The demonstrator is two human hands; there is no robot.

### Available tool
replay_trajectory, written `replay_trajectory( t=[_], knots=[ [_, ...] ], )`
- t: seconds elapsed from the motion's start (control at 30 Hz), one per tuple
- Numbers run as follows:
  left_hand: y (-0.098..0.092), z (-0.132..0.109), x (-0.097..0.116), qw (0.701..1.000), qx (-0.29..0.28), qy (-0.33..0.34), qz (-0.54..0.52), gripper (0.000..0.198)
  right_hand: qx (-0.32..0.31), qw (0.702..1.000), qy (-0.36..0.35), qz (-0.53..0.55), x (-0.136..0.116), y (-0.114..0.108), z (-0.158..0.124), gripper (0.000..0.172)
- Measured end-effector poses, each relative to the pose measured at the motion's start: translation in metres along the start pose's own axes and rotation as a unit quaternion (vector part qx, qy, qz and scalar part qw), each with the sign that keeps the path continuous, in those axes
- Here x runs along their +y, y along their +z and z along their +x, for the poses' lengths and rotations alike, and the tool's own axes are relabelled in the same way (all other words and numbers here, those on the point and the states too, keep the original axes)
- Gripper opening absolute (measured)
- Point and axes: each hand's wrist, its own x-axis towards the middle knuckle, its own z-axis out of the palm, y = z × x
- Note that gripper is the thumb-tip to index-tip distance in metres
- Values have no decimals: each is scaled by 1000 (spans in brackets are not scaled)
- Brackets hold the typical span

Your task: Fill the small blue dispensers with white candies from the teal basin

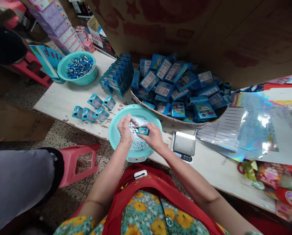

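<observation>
My right hand (153, 136) grips a small blue candy box (143, 131), tilted over the turquoise basin (115, 133). Against the box's left end, my left hand (125, 128) curls with its fingers around several small white candies (133, 128). Many more loose white candies (139, 145) lie in the basin below both hands. Left of the basin, several small blue boxes (101, 114) lie on the white table, some showing openings. Just right of the basin sits a small digital scale (184, 143) with a bare plate.
A large container (158, 115) heaped with blue boxes stands behind the basin. Stacked blue boxes (119, 75) and a turquoise bowl (86, 80) of shiny blue pieces are further left. Shiny plastic sheets (248, 124) lie right. A pink stool (72, 163) and a person's grey-clad leg (19, 179) are at left.
</observation>
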Motion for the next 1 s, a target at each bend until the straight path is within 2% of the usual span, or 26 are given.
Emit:
replay_trajectory(
  t=[0.13,0.3,0.47,0.6,0.67,0.73,0.8,0.83,0.87,0.93,1.0],
  knots=[
    [2,0,0,1000,-2,29,3,32,5,999,7,37,4,-1,5,38],
    [2,-3,1,997,-43,59,17,30,26,997,22,64,7,1,5,37],
    [4,-8,0,995,-74,50,40,32,36,996,34,69,8,7,4,35],
    [6,-11,5,993,-103,43,29,30,44,995,15,91,10,7,4,36],
    [1,-7,9,993,-109,38,0,28,51,991,7,125,13,-1,3,36],
    [-14,4,8,995,-94,37,-6,27,66,985,7,156,16,-14,0,37],
    [-36,18,-4,992,-82,52,78,30,90,981,7,173,21,-26,-4,37],
    [-47,24,-15,980,-98,65,161,31,106,978,5,177,24,-31,-6,37],
    [-56,29,-29,955,-128,77,257,32,124,975,3,182,28,-33,-8,37],
    [-67,31,-61,885,-216,94,402,28,170,967,0,187,37,-29,-11,38],
    [-64,24,-94,795,-319,132,499,24,227,957,3,182,47,-14,-12,37]
  ],
)
